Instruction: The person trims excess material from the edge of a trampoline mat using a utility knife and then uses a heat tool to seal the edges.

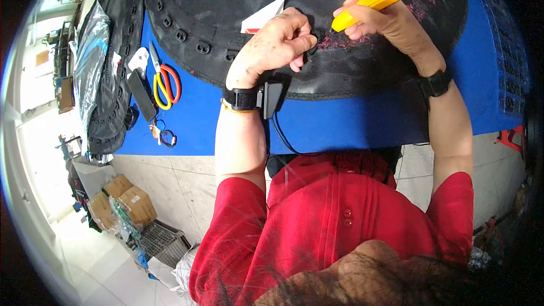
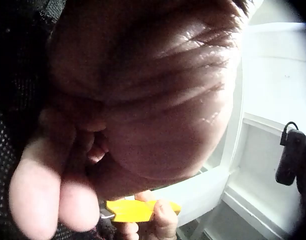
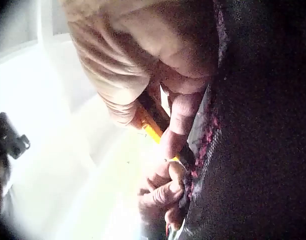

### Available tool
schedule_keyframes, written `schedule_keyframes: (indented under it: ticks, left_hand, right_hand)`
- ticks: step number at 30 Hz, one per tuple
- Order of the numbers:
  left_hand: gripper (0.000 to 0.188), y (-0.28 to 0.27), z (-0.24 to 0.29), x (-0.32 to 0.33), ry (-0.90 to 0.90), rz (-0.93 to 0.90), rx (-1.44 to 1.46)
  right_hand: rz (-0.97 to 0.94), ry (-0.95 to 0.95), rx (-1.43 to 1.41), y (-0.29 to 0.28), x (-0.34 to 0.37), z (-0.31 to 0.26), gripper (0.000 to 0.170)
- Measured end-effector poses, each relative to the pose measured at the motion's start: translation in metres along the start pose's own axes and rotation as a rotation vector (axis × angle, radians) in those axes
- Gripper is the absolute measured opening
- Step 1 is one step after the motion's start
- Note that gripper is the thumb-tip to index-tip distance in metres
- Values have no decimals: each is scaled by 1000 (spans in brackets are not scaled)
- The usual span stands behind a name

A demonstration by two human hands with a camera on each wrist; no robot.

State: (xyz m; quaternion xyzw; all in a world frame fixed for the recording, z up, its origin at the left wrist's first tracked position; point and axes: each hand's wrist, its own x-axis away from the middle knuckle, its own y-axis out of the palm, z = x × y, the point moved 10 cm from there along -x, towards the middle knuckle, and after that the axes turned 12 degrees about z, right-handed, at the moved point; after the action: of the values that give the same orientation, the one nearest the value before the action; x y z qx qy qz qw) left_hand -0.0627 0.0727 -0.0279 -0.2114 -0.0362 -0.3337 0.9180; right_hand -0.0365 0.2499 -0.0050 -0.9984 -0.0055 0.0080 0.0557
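A black trampoline mat (image 1: 362, 73) with white lettering lies on the blue table, pink thread fuzz (image 1: 334, 42) along its seam. My right hand (image 1: 391, 25) grips a yellow-handled cutter (image 1: 377, 3), its tip low at the seam; the handle (image 2: 130, 210) also shows in the left wrist view. Just left of that tip, my left hand (image 1: 275, 42) has curled fingers and thumb at the mat edge, pinching dark material there. Behind the left hand lies a white piece with a red strip (image 1: 266, 16). In the right wrist view the left fingers (image 3: 165, 192) are close to the tip.
Scissors (image 1: 164, 85) with red and yellow handles, a dark grey tool (image 1: 141, 95) and a small ring (image 1: 167, 138) lie on the blue table (image 1: 195, 127) at the left. Beyond them are another black mat (image 1: 122, 93) and clear plastic (image 1: 93, 62). Cardboard boxes (image 1: 135, 204) stand on the floor.
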Motion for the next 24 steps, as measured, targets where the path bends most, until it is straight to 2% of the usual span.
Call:
schedule_keyframes:
  ticks: [2,3,8,17,18,24]
  left_hand:
    - [19,2,0,-1,-2,-8,43]
    - [19,-13,4,4,-31,-3,-32]
    - [21,-1,4,3,-41,-13,2]
    - [23,1,5,2,-32,-32,62]
    - [28,0,5,1,-20,-31,74]
    - [27,2,2,1,-49,-64,141]
  right_hand:
    - [42,143,-30,1,3,-5,25]
    - [50,119,-103,12,-2,-2,24]
    - [-11,108,-105,4,1,6,23]
    - [5,67,-187,3,-2,8,18]
    - [8,113,-236,4,-1,9,18]
    - [38,235,-205,4,-1,10,19]
